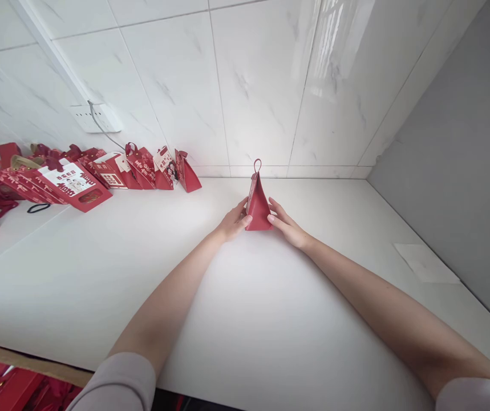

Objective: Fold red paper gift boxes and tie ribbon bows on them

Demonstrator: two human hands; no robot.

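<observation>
A small red gift box (pixel 259 208) with a peaked top and a ribbon loop stands upright on the white table, its plain narrow side towards me. My left hand (pixel 233 221) grips its left side, thumb on the front lower edge and fingers partly hidden behind. From the right, my right hand (pixel 288 225) holds the opposite side, thumb at the front edge and fingers along the back. The box's printed face shows only as a sliver on the left.
Several similar red gift boxes (pixel 84 185) crowd the table's back left, with a nearer single one (pixel 189 172) at the row's right end. A socket panel (pixel 96 118) with a grey cable is on the tiled wall. A white sheet (pixel 426 262) lies at right. More red boxes (pixel 13 388) fill a carton below left.
</observation>
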